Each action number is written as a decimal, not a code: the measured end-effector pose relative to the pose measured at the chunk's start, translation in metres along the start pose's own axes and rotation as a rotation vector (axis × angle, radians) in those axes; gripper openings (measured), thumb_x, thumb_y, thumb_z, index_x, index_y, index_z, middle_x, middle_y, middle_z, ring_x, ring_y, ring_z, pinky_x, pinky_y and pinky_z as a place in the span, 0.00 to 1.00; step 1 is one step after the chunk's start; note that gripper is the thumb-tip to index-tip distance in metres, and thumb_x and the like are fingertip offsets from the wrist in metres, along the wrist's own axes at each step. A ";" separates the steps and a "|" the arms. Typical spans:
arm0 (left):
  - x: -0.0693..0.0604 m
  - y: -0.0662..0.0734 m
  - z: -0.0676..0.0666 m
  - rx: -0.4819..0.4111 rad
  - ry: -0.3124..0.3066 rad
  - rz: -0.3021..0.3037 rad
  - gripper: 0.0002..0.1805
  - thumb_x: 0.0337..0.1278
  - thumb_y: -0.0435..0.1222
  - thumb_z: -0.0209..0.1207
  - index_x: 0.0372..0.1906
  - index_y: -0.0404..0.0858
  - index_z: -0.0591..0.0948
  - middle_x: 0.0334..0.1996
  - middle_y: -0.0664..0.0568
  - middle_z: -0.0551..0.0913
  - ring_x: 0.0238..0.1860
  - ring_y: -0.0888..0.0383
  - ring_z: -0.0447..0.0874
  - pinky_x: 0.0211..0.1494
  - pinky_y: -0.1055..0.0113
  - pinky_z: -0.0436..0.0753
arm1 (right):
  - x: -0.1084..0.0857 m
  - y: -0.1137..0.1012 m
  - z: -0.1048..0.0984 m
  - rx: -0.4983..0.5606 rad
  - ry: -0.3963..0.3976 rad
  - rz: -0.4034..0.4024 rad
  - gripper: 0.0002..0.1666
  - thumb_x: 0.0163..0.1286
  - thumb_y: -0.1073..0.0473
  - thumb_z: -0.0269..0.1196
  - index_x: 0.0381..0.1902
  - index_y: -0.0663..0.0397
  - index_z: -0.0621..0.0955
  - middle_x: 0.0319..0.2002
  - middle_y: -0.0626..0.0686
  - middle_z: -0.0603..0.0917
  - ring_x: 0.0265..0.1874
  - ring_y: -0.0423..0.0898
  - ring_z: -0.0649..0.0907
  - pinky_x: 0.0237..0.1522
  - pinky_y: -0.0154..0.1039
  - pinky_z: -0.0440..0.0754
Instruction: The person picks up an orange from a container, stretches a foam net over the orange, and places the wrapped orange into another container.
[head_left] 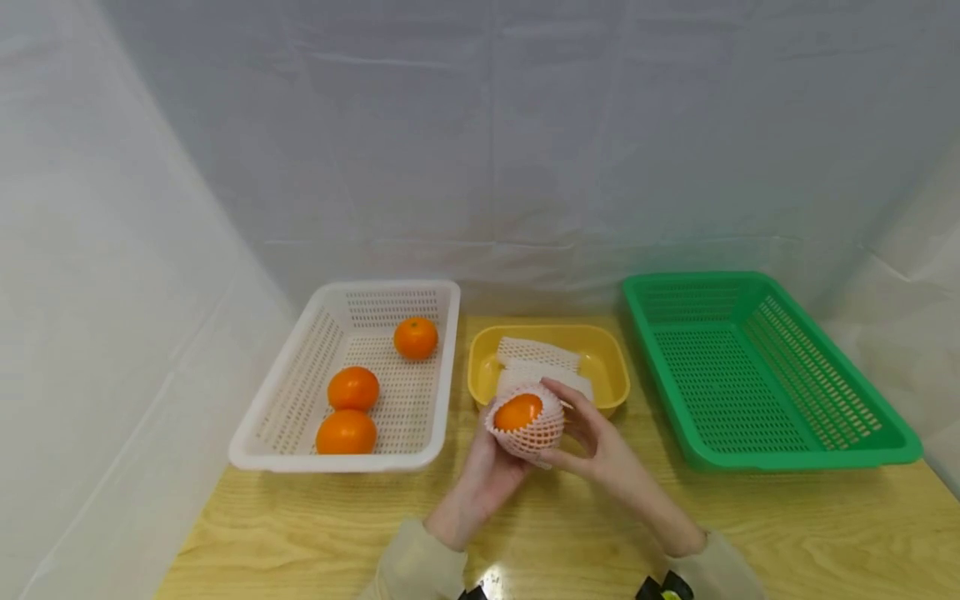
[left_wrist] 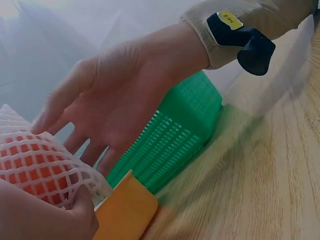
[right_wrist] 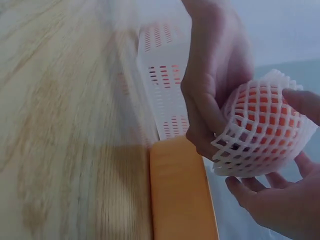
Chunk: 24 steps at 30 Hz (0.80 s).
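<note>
An orange [head_left: 519, 412] sits inside a white foam net sleeve [head_left: 542, 435], its bare top showing through the opening in the head view. My left hand [head_left: 491, 467] holds the wrapped fruit from the left and underneath; in the right wrist view the left hand's fingers [right_wrist: 202, 107] curl at the sleeve's edge. From the right, my right hand [head_left: 600, 446] grips the netting between thumb and fingers. Just behind the hands is a yellow tray [head_left: 611, 358], with more foam net sleeves [head_left: 540, 354] lying in it.
On the left stands a white basket [head_left: 442, 400] with three oranges, one orange [head_left: 416, 338] near its back. A green basket [head_left: 750, 458] stands to the right, its slatted floor visible. Pale sheeting [head_left: 480, 150] rises behind the wooden table [head_left: 570, 533] and along its sides.
</note>
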<state>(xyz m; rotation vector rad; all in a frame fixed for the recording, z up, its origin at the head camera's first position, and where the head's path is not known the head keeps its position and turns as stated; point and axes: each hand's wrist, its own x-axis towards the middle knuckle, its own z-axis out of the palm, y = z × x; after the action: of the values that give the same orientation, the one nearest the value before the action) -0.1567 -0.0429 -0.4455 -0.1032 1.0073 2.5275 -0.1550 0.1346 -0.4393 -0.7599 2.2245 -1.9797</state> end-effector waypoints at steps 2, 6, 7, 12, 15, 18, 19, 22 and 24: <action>-0.001 0.000 0.002 0.022 -0.008 -0.003 0.36 0.80 0.56 0.29 0.80 0.38 0.50 0.73 0.41 0.61 0.63 0.55 0.69 0.64 0.66 0.73 | 0.000 -0.001 0.002 -0.022 0.004 0.013 0.52 0.60 0.66 0.74 0.78 0.44 0.62 0.78 0.53 0.59 0.72 0.54 0.68 0.71 0.38 0.68; -0.001 0.000 0.004 0.086 -0.027 -0.019 0.38 0.80 0.58 0.29 0.80 0.37 0.50 0.76 0.36 0.58 0.69 0.50 0.67 0.71 0.60 0.71 | -0.001 0.000 0.005 -0.092 0.051 0.006 0.56 0.56 0.64 0.77 0.77 0.40 0.63 0.77 0.54 0.61 0.72 0.58 0.68 0.71 0.55 0.66; -0.002 0.000 0.005 0.109 -0.036 -0.018 0.39 0.80 0.59 0.30 0.81 0.38 0.49 0.76 0.36 0.56 0.71 0.47 0.65 0.74 0.57 0.68 | -0.001 0.000 0.006 -0.107 0.064 -0.003 0.56 0.55 0.64 0.78 0.77 0.40 0.63 0.77 0.55 0.62 0.72 0.59 0.68 0.71 0.58 0.66; -0.001 0.004 0.004 0.312 -0.001 0.053 0.42 0.77 0.63 0.34 0.80 0.39 0.54 0.78 0.40 0.58 0.77 0.44 0.56 0.80 0.47 0.54 | -0.002 -0.002 0.005 -0.148 0.118 -0.033 0.55 0.55 0.64 0.78 0.76 0.38 0.65 0.75 0.54 0.65 0.70 0.57 0.70 0.69 0.55 0.70; -0.001 0.008 0.004 0.466 0.058 0.140 0.41 0.76 0.64 0.36 0.76 0.40 0.64 0.74 0.46 0.67 0.74 0.49 0.63 0.79 0.48 0.56 | -0.002 -0.003 0.005 -0.124 0.157 -0.010 0.54 0.57 0.65 0.77 0.77 0.40 0.64 0.74 0.55 0.67 0.68 0.56 0.72 0.66 0.40 0.73; -0.003 0.010 0.008 0.589 0.075 0.215 0.39 0.76 0.64 0.35 0.73 0.40 0.70 0.72 0.48 0.71 0.72 0.50 0.65 0.77 0.48 0.59 | -0.002 -0.004 0.005 -0.073 0.189 0.028 0.52 0.60 0.67 0.74 0.78 0.47 0.62 0.72 0.61 0.67 0.68 0.58 0.71 0.63 0.29 0.73; -0.005 0.011 0.010 0.624 0.069 0.231 0.38 0.77 0.63 0.34 0.73 0.41 0.70 0.72 0.48 0.70 0.73 0.50 0.65 0.78 0.48 0.58 | -0.002 -0.004 0.005 -0.064 0.195 0.041 0.52 0.60 0.66 0.74 0.78 0.48 0.61 0.72 0.61 0.67 0.68 0.59 0.71 0.63 0.28 0.73; -0.007 0.011 0.013 0.703 0.035 0.250 0.37 0.79 0.60 0.31 0.75 0.42 0.67 0.75 0.48 0.67 0.76 0.50 0.59 0.80 0.48 0.54 | -0.003 -0.006 0.005 -0.067 0.187 0.058 0.53 0.62 0.65 0.73 0.79 0.47 0.59 0.73 0.62 0.66 0.67 0.61 0.72 0.62 0.30 0.74; -0.007 0.010 0.013 0.736 0.016 0.262 0.35 0.81 0.57 0.28 0.76 0.41 0.65 0.75 0.47 0.65 0.77 0.49 0.57 0.80 0.47 0.51 | -0.003 -0.007 0.004 -0.083 0.172 0.050 0.54 0.61 0.64 0.74 0.79 0.43 0.59 0.74 0.61 0.65 0.67 0.61 0.73 0.62 0.31 0.75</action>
<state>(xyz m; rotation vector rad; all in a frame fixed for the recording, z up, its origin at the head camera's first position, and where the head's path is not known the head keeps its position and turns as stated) -0.1531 -0.0435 -0.4276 0.2364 1.9856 2.1929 -0.1485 0.1314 -0.4344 -0.5551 2.4080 -2.0118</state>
